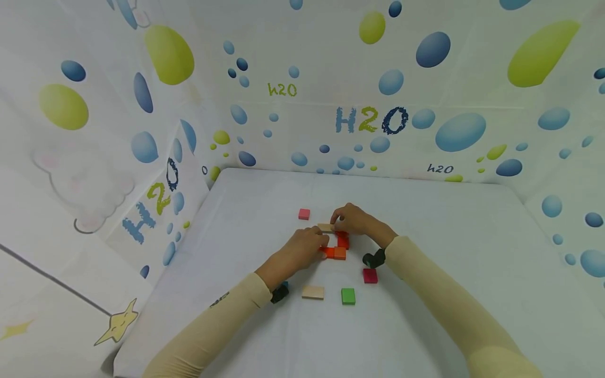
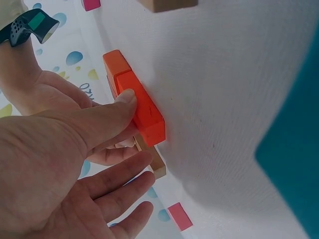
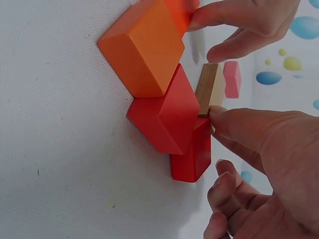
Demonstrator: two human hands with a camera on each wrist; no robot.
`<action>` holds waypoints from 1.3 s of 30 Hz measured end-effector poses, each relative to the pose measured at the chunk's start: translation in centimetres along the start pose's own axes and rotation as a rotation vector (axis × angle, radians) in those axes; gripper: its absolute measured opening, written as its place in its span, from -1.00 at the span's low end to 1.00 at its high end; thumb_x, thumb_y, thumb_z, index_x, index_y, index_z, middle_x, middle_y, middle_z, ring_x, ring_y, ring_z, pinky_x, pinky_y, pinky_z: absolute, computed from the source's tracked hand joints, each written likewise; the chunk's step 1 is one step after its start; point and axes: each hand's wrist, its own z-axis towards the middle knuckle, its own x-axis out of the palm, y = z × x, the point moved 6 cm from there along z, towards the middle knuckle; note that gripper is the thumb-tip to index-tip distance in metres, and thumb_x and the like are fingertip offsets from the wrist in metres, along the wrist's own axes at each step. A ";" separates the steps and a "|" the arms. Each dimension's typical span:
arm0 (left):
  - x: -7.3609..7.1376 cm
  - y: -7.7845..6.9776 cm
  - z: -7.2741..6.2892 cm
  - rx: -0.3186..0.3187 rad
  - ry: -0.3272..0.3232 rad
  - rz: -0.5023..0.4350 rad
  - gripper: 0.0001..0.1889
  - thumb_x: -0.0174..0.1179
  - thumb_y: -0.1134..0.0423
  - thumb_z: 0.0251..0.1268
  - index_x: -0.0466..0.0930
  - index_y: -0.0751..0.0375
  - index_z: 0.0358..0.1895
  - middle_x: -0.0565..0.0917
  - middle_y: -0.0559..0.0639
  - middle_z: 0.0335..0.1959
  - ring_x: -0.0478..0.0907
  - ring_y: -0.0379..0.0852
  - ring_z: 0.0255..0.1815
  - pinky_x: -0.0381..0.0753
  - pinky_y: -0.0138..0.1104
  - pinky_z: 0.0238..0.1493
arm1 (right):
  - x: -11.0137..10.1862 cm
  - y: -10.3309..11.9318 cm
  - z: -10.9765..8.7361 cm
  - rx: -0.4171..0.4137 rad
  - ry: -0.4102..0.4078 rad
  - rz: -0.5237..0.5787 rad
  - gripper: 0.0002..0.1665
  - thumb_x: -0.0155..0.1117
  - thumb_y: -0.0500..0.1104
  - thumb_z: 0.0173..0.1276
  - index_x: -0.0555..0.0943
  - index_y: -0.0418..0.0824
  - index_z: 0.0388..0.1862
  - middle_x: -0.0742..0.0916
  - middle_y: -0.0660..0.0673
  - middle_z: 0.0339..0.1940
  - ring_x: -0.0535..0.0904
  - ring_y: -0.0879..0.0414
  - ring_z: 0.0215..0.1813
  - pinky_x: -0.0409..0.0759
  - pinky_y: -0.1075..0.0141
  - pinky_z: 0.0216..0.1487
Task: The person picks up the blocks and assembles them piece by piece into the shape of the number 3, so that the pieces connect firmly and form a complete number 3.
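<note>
Small blocks form a partial ring on the white table. My right hand [image 1: 353, 219] pinches one end of a thin wooden block [image 3: 217, 92] on its far side, between thumb and index finger. Next to that end are two red blocks [image 3: 167, 117], one partly behind the other. An orange block [image 3: 147, 47] touches the nearer red one. Beside it, the red-orange block [image 2: 142, 107] has the thumb of my left hand [image 1: 302, 247] resting on it. The left index fingertip reaches the wooden block's other end, while the remaining left fingers stretch out loosely.
Beyond the ring lies a pink block [image 1: 304, 214]. Closer to me are another wooden block [image 1: 313, 293], a green block [image 1: 347, 296] and a dark pink block [image 1: 370, 275]. Dark cameras are worn on both wrists. Patterned fabric walls stand behind and at the left.
</note>
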 end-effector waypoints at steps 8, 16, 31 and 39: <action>0.1 0.0 0.1 -0.027 0.008 -0.007 -0.76 0.41 0.09 0.42 0.70 0.06 0.03 0.68 0.07 0.16 0.58 0.02 0.20 0.59 0.00 0.30 | 0.2 0.0 0.5 0.008 -0.009 0.011 -0.74 0.40 -0.04 0.51 0.76 -0.09 0.08 0.60 -0.25 0.18 0.50 -0.08 0.21 0.66 0.12 0.13; -0.1 -0.2 0.0 -0.020 0.013 -0.005 -0.75 0.40 0.10 0.43 0.70 0.08 0.05 0.68 0.08 0.15 0.57 0.02 0.18 0.62 -0.03 0.26 | 0.3 0.1 0.6 -0.007 -0.013 -0.006 -0.78 0.38 -0.07 0.53 0.77 -0.11 0.04 0.60 -0.25 0.13 0.48 -0.08 0.16 0.64 0.11 0.13; 0.1 0.2 0.0 -0.013 -0.005 -0.014 -0.74 0.40 0.09 0.43 0.70 0.07 0.05 0.68 0.07 0.17 0.55 0.01 0.25 0.58 0.01 0.32 | 0.1 0.2 0.7 0.013 0.000 -0.008 -0.76 0.37 -0.05 0.53 0.76 -0.10 0.06 0.59 -0.25 0.15 0.47 -0.07 0.18 0.64 0.11 0.14; -0.1 0.0 -0.1 -0.017 -0.004 -0.020 -0.75 0.40 0.10 0.43 0.69 0.07 0.05 0.67 0.07 0.14 0.56 0.00 0.21 0.58 -0.01 0.33 | -1.0 0.5 0.3 0.006 -0.049 -0.006 -0.73 0.30 -0.07 0.57 0.75 -0.15 0.11 0.62 -0.23 0.05 0.50 -0.04 0.06 0.65 0.24 -0.03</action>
